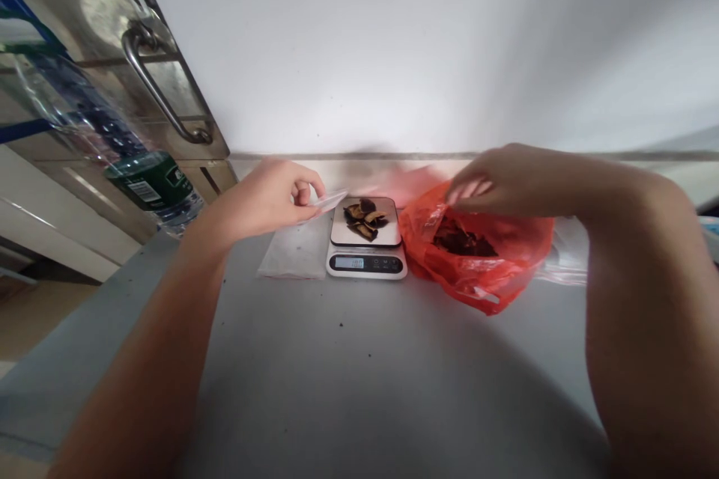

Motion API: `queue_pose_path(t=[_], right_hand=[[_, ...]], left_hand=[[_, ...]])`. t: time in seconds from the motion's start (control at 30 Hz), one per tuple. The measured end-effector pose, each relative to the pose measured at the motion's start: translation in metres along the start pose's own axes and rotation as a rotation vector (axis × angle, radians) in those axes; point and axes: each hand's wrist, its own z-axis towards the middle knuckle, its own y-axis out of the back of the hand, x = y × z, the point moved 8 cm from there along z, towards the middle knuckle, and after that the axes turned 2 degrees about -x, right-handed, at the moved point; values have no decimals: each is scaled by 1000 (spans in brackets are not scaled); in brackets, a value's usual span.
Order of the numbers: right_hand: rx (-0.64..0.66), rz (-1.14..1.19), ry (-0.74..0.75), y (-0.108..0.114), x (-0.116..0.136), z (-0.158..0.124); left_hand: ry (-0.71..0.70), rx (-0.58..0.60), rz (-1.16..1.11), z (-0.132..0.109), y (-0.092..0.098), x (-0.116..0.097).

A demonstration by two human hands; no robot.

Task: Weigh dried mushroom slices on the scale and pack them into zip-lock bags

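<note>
A head-worn camera looks forward and down at close range across a flat grey tabletop [281,374] toward a plain white wall [393,52].

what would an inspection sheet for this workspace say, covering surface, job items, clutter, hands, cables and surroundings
Surface: grey table, a few dark crumbs on it.
Job items: scale with brown pieces on its plate; open red bag beside it, dark pieces inside.
Clutter: clear bag left of the scale; clear plastic right of the red bag.
Hands: left hand pinches a small plastic piece; right hand at the red bag's mouth, grip unclear.
Cables: nothing seen.
Surroundings: white wall; metal handle and bottle at left.
</note>
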Motion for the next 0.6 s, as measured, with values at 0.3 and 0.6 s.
queue_pose_path(t=[0.3, 0.6], right_hand=[[124, 347, 468, -45, 94, 2], [-150, 460, 179, -37, 86, 12]], left_hand=[[25, -72, -114, -2, 3, -8], [-277, -70, -166, -12, 4, -31]])
